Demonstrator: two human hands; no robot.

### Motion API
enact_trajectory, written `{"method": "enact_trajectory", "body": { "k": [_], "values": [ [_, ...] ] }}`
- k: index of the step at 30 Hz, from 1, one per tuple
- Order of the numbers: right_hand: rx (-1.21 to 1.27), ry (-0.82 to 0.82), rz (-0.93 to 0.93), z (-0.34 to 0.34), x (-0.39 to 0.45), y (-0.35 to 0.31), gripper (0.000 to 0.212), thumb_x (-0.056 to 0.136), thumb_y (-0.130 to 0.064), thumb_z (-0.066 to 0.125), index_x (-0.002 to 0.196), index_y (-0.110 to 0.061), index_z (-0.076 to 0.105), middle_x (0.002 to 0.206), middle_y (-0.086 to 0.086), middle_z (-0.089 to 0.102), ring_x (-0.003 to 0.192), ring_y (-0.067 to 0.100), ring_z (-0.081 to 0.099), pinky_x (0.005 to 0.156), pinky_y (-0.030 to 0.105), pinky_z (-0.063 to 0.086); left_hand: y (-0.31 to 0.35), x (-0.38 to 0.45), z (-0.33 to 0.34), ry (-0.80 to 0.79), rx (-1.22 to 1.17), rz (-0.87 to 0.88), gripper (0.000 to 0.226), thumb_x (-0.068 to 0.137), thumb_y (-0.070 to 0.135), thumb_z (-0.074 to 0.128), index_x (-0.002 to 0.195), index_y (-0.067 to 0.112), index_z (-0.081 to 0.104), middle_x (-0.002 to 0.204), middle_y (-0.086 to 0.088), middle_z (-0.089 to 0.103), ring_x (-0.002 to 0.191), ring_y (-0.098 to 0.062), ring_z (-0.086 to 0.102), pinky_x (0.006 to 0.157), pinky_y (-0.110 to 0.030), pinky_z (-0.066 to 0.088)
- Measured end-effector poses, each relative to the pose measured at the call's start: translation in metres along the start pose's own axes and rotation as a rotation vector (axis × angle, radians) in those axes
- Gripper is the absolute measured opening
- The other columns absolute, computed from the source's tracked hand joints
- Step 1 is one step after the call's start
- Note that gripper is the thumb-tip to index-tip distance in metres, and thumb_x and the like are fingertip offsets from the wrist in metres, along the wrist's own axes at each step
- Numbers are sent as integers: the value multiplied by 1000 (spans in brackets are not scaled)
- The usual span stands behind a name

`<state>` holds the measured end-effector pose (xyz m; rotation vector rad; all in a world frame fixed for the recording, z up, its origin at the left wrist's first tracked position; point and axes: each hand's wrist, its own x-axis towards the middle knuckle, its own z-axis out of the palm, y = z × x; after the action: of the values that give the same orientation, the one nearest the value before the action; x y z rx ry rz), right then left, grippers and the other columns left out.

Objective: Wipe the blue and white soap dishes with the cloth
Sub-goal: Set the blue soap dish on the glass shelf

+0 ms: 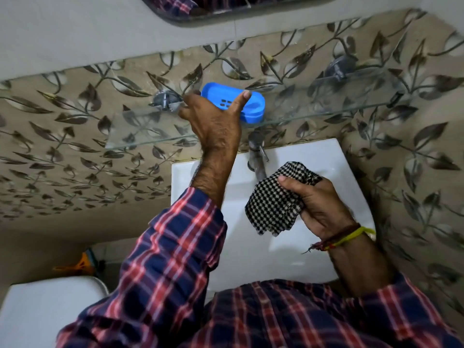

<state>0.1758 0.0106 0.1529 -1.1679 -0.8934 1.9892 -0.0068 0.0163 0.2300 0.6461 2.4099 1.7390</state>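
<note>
1. The blue soap dish (251, 102) sits on the glass shelf (155, 143), near the shelf's front edge and just above the tap (257, 156).
2. The left hand (213, 121) reaches up to the dish; its thumb lies across the dish's top, and the fingers pass behind the dish's left end, so I cannot tell how firmly they hold it.
3. The right hand (319, 204) hangs over the white sink (200, 172), its fingers and thumb curled round the black-and-white checked cloth (273, 202), which dangles loose below the grip.
4. The cloth and the dish are well apart, with the tap between them.
5. Open shelf glass runs to the right of the dish as far as a metal bracket (339, 66); a second bracket (164, 101) sits just left of the left hand.
6. The dish's left part is hidden by the hand.
7. The sink's near edge is covered by the checked shirt (163, 259).
8. A mirror (200, 8) is cut off at the top edge.
9. At the lower left, a white object (37, 312) is only partly in view.
</note>
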Motion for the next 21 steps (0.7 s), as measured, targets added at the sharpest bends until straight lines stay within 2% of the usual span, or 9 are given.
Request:
{"method": "enact_trajectory", "body": {
  "k": [4, 7, 9, 11, 14, 17, 21],
  "values": [
    [-1, -2, 19, 2, -1, 5, 13, 84, 2, 71, 96, 5, 69, 92, 18, 75, 83, 28, 73, 74, 37, 62, 10, 2, -8, -127, 226, 60, 101, 66, 62, 83, 132, -3, 42, 132, -21, 47, 104, -21, 46, 75, -19, 37],
    [-8, 8, 16, 4, -3, 6, 19, 84, 3, 71, 102, 10, 67, 98, 22, 73, 88, 31, 72, 83, 42, 61, 12, 7, -20, -232, 571, 231, 109, 60, 72, 78, 133, -1, 44, 134, -24, 49, 126, -35, 45, 95, -41, 44],
    [-7, 22, 16, 5, -4, 6, 27, 84, 4, 71, 108, 14, 64, 103, 24, 71, 90, 33, 71, 85, 43, 60, 10, 11, -25, -270, 730, 308, 102, 56, 74, 78, 131, 10, 53, 134, -21, 51, 130, -36, 42, 98, -43, 43],
    [-7, 25, 19, 5, -5, 6, 28, 83, 4, 71, 108, 13, 65, 103, 24, 72, 91, 33, 71, 85, 43, 61, 5, 13, -26, -308, 733, 326, 82, 59, 67, 81, 124, 21, 62, 134, -16, 51, 130, -35, 43, 99, -45, 42],
    [32, 31, 41, 2, -5, 6, 27, 83, 1, 71, 109, 10, 66, 103, 21, 73, 93, 31, 72, 85, 43, 60, -2, 13, -23, -289, 638, 298, 56, 67, 55, 83, 112, 24, 71, 132, -12, 52, 129, -32, 46, 101, -49, 44],
    [60, 78, 40, 1, -4, 8, 31, 86, -2, 69, 116, 8, 65, 108, 21, 73, 97, 31, 71, 86, 43, 59, -8, 11, -18, -240, 607, 288, 52, 68, 55, 82, 108, 24, 72, 131, -13, 57, 127, -33, 49, 100, -50, 46],
    [12, 126, 0, 6, -5, 9, 32, 87, -3, 69, 118, 5, 66, 111, 21, 72, 101, 34, 71, 89, 48, 57, -8, 9, -15, -185, 650, 260, 59, 69, 62, 77, 113, 24, 68, 133, -11, 53, 128, -32, 45, 97, -51, 43]
  ]
}}
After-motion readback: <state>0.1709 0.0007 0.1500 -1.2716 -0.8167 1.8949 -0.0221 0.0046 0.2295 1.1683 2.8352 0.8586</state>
